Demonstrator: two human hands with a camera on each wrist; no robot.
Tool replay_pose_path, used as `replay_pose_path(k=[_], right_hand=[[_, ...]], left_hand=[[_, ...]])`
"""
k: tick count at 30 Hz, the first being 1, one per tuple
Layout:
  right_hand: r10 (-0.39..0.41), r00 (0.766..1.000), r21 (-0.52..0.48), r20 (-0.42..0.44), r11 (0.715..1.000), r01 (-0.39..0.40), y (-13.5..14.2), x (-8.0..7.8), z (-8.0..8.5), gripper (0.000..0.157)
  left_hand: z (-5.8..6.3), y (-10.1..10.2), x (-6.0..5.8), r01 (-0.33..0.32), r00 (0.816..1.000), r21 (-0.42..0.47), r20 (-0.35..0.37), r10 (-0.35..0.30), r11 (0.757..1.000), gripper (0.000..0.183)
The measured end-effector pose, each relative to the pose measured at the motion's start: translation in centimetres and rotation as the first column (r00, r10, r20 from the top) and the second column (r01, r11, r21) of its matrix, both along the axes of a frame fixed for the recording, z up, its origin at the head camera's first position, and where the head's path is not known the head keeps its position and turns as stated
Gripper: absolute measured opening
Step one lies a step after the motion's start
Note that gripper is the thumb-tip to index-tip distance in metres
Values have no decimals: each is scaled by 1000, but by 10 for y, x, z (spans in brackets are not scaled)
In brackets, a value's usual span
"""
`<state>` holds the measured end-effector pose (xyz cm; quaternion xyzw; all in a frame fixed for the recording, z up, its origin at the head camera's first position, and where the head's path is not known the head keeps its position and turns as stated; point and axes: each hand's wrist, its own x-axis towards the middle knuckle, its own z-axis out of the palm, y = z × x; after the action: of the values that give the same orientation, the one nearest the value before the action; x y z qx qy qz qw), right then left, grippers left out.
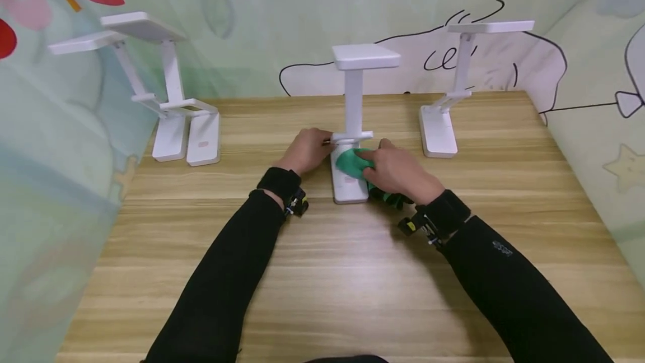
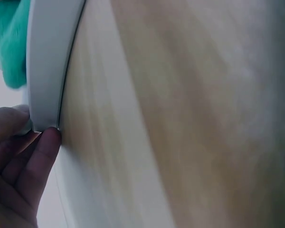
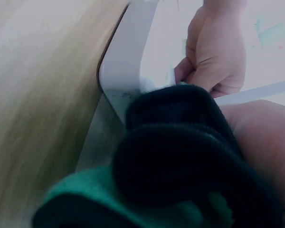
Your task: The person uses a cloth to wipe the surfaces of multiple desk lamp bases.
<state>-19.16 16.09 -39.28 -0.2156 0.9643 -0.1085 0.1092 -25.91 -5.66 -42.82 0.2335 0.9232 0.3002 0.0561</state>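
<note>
A white desk lamp [image 1: 354,99] with a flat head stands upright at the middle of the table. My left hand [image 1: 306,151] grips the back end of its base at the left side; in the left wrist view the thumb and fingers hold the base's end [image 2: 47,85]. On top of the base lies a green cloth [image 1: 351,163], held in my right hand [image 1: 398,171], whose index finger presses it down. Part of the cloth, with a dark side, hangs to the right of the base. In the right wrist view the bunched cloth [image 3: 180,161] hides most of the right fingers.
Two more white lamps stand side by side at the back left, the nearer base [image 1: 204,142] beside the other base [image 1: 170,138]. Another lamp [image 1: 438,133] is at the back right. A printed fabric backdrop [image 1: 252,27] rises behind the wooden table [image 1: 347,284].
</note>
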Motion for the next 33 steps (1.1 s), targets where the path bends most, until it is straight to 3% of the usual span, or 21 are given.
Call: replay_pose_path(k=[6,9,13,15,18,21,24,26,29,33], right_hand=[[99,994,18,41,995,-100,0,15,18,43],[89,992,-1,-86,996,-90,-10,15,16,43],[62,959,27,-275,998,-57,-25,10,0,47],[59,948,35,-311,998,-51,-30,8,-6,48],[80,946,51,-314,996,-67,-32,6,-6,46],[96,964,72,-247,994,-81,-24,6,-3,44],[36,987,77,-159,997,-24,-11,8,-1,44],[-18,989,75,-144,997,29,-3,7,1,41],[-35,977,79,-209,996,53,4,6,2,40],[78,937,96,-342,994,-48,0,4,-4,44]], left_hand=[[1,1,-1,-6,1000,-11,5,6,1000,19],[1,0,-2,2,1000,-10,7,-1,1000,16],[2,0,-3,26,1000,-27,-2,-26,999,14],[3,0,-3,28,1000,-21,-10,-28,999,13],[2,-1,-4,20,1000,-4,-9,-20,1000,12],[1,1,-5,32,999,-7,10,-32,999,12],[0,2,-5,57,998,-10,23,-56,998,14],[1,2,-5,54,998,1,16,-54,999,15],[3,1,-4,27,999,6,22,-28,1000,15],[3,-1,-3,20,999,6,34,-20,1000,14]])
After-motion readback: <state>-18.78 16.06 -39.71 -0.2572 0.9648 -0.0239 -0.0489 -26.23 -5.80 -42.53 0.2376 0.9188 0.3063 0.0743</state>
